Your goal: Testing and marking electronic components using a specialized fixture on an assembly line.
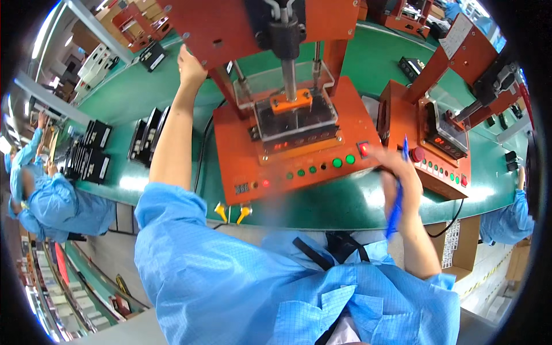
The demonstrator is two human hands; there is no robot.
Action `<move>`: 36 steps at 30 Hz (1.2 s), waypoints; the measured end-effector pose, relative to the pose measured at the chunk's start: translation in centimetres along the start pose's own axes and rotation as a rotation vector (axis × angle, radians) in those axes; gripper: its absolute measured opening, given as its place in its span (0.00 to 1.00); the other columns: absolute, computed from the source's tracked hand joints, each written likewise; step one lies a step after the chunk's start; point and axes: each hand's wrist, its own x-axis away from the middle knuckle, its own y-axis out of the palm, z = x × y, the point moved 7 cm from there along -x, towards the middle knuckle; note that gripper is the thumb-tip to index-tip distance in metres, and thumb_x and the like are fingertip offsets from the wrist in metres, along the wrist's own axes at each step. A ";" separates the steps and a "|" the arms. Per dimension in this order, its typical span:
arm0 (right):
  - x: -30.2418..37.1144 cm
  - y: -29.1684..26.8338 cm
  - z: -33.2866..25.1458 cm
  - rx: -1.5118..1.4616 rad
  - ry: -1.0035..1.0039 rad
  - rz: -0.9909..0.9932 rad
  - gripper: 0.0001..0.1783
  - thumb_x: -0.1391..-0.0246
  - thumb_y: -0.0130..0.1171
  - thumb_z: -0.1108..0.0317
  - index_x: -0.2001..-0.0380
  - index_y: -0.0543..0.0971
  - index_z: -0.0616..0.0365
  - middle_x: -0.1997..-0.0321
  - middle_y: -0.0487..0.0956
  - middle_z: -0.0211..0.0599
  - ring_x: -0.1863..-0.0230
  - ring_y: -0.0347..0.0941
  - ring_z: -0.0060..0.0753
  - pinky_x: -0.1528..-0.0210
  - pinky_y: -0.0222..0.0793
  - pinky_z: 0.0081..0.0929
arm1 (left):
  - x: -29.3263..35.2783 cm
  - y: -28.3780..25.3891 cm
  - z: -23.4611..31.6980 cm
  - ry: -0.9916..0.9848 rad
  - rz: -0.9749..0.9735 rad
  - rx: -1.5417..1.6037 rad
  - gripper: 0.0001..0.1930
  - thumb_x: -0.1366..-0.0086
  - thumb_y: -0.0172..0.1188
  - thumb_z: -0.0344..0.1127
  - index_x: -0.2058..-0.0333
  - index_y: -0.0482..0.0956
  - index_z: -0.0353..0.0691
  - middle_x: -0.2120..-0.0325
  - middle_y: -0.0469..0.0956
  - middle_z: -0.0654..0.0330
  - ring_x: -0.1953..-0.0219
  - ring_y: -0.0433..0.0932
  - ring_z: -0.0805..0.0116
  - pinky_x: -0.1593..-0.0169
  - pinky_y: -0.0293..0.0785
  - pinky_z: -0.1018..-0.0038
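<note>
In front of me stands an orange-red bench press (230, 164) with a vertical metal rod. Beneath the rod, a clear plate presses over a black device (299, 118) with a small red lit display. My left hand (191, 70) is raised beside the press's upper left plate, at its edge; most of its fingers are hidden or unclear. My right hand (407, 185) holds a blue pen (395, 210), which slants across the palm. Its extended index finger is at the red lit switch (363, 149) on the press's front right corner, next to green buttons (350, 159).
A second orange-red press (440, 158) stands close on the right. Black devices (149, 135) lie on the green bench to the left, with stacks (86, 158) beyond. Yellow-tipped connectors (244, 214) hang at the front edge. People in blue work at far left (63, 201) and right (512, 218).
</note>
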 end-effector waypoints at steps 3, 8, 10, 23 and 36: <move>-3.3 2.0 -0.3 0.205 -0.028 -0.077 0.25 0.53 0.68 0.73 0.50 0.75 0.59 0.40 0.75 0.44 0.40 0.70 0.49 0.40 0.67 0.40 | 6.0 -8.1 14.2 -0.206 0.102 0.344 0.35 0.35 0.59 0.50 0.36 0.60 0.35 0.38 0.63 0.46 0.37 0.64 0.49 0.34 0.60 0.63; -2.9 3.1 -0.9 0.154 -0.107 -0.021 0.30 0.57 0.72 0.69 0.48 0.75 0.54 0.38 0.74 0.41 0.37 0.68 0.48 0.38 0.64 0.42 | 23.8 -19.5 31.6 -0.083 0.165 0.684 0.21 0.27 0.43 0.33 0.40 0.66 0.28 0.39 0.66 0.48 0.40 0.68 0.60 0.43 0.71 0.63; -2.7 3.7 -0.5 0.154 -0.094 -0.013 0.32 0.57 0.72 0.66 0.46 0.74 0.54 0.37 0.73 0.40 0.36 0.67 0.48 0.38 0.63 0.42 | 33.3 -19.6 32.2 -0.210 0.255 0.672 0.21 0.29 0.42 0.31 0.42 0.66 0.25 0.41 0.67 0.44 0.38 0.67 0.55 0.43 0.71 0.63; 14.6 -10.2 4.6 0.281 0.312 0.355 0.29 0.52 0.66 0.78 0.44 0.72 0.58 0.38 0.73 0.47 0.37 0.69 0.44 0.37 0.63 0.38 | 34.7 -20.5 32.7 -0.421 0.363 0.454 0.13 0.28 0.47 0.36 0.56 0.75 0.32 0.59 0.75 0.53 0.60 0.77 0.66 0.55 0.76 0.71; 1.2 -10.0 0.7 0.037 0.027 0.226 0.31 0.49 0.70 0.66 0.43 0.70 0.60 0.38 0.73 0.49 0.41 0.71 0.41 0.38 0.63 0.35 | 21.6 -12.0 29.2 -0.522 0.079 0.829 0.25 0.23 0.36 0.50 0.45 0.72 0.36 0.44 0.73 0.55 0.40 0.69 0.63 0.37 0.63 0.64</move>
